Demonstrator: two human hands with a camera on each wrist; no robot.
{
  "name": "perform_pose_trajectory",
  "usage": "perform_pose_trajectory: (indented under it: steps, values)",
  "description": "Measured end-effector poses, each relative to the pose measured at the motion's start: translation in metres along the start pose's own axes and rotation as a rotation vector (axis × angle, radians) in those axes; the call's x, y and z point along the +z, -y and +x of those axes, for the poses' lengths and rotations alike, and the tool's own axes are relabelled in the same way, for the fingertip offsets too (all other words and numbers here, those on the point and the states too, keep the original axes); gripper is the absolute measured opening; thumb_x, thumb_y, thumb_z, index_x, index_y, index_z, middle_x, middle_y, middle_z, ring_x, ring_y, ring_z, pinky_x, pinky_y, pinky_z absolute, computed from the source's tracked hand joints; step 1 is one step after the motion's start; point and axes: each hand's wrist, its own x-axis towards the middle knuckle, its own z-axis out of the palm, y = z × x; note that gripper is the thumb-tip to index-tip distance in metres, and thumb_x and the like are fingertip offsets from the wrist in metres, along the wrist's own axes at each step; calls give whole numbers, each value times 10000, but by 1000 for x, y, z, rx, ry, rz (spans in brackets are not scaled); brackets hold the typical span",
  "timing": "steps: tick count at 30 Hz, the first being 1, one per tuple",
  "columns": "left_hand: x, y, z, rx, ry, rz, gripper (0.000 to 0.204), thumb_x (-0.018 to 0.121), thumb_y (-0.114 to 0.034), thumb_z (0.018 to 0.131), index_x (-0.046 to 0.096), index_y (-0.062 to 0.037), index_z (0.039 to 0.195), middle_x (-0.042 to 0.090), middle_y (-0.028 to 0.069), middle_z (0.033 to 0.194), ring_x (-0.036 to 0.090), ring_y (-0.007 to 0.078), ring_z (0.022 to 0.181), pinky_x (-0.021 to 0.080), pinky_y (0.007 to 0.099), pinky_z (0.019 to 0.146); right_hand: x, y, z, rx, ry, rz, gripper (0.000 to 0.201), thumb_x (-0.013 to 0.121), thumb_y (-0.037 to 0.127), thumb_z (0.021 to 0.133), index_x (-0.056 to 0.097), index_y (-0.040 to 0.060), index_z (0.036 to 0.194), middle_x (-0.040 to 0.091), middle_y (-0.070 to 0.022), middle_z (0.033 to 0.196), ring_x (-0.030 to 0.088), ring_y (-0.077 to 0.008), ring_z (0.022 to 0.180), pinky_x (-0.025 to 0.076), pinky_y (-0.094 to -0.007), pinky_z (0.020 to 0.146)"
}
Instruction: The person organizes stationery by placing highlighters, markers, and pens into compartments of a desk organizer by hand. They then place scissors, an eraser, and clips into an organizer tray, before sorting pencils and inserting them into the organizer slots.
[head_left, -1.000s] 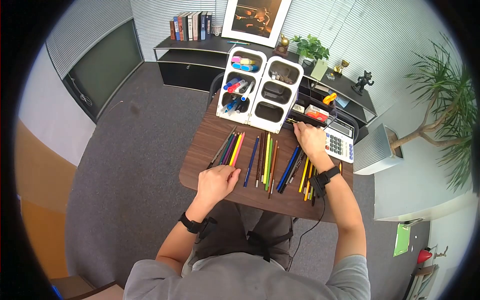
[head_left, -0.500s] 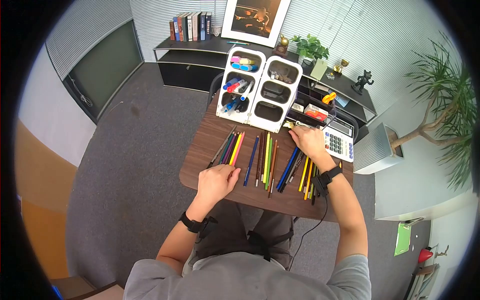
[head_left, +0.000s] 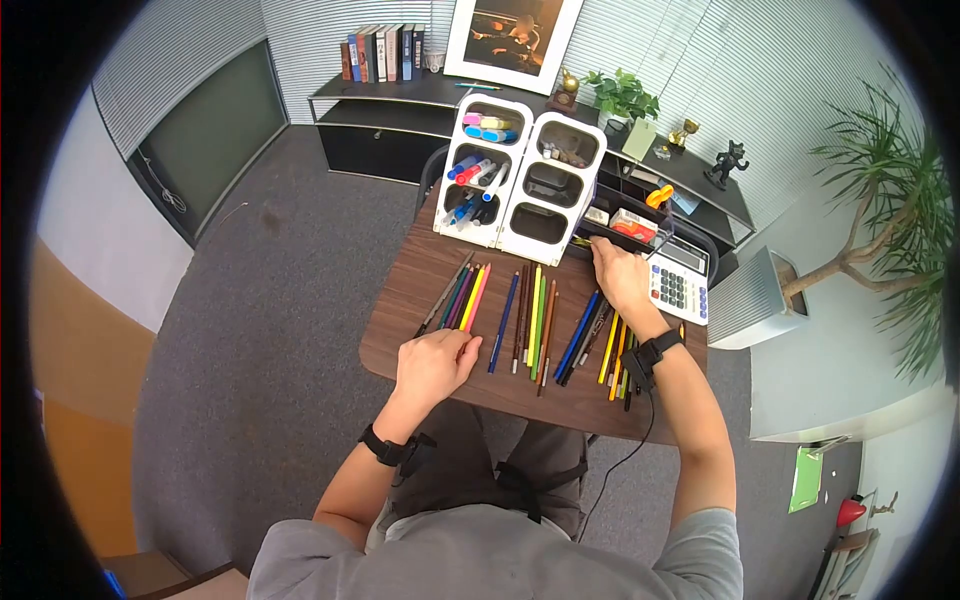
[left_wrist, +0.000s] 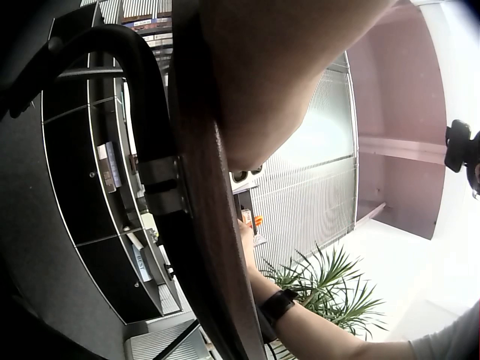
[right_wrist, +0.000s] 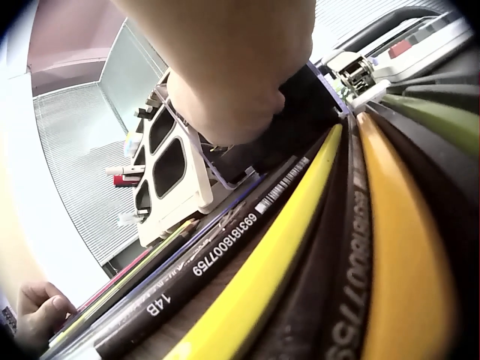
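My left hand (head_left: pixel 432 362) rests at the table's front edge, fingers loosely curled beside the lower ends of a group of colored pencils (head_left: pixel 466 298). In the right wrist view the left hand (right_wrist: pixel 41 311) shows at the lower left. My right hand (head_left: pixel 622 278) reaches to the front of a dark desk organizer (head_left: pixel 610 204), fingers bent down at its near edge. Small yellowish bits (head_left: pixel 582 241) show beside those fingertips. From the right wrist camera, the right hand (right_wrist: pixel 225 90) covers part of the black compartment; I cannot tell what its fingers hold.
White pen holders (head_left: pixel 502 215) with markers stand at the table's back, left of the organizer. More pencils lie in groups across the wooden table (head_left: pixel 390 340). A calculator (head_left: pixel 676 287) sits right of my right hand. A cable (head_left: pixel 630 450) hangs from the right wrist camera.
My right hand came slightly toward me, with gold and white small items showing at the organizer's front, then moved back up to it, covering most of them. The left hand stayed still.
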Motion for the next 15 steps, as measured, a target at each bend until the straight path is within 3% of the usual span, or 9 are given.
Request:
perform_pose_trajectory:
  steps: [11, 15]
  values:
    - [0, 0, 0, 20, 5, 10, 188, 703, -217, 884, 667, -80, 761, 629, 55, 640, 646, 246, 561, 515, 361, 507, 0, 4, 2, 5, 3, -137, 185, 581, 158, 923, 679, 98, 1068, 693, -123, 697, 680, -327, 574, 546, -440, 517]
    - [-1, -1, 0, 9, 18, 10, 189, 701, -219, 886, 668, -79, 763, 632, 57, 642, 649, 248, 563, 516, 362, 508, 0, 3, 3, -63, -59, -154, 72, 599, 134, 889, 649, 103, 930, 649, -91, 623, 665, -303, 537, 529, -425, 483]
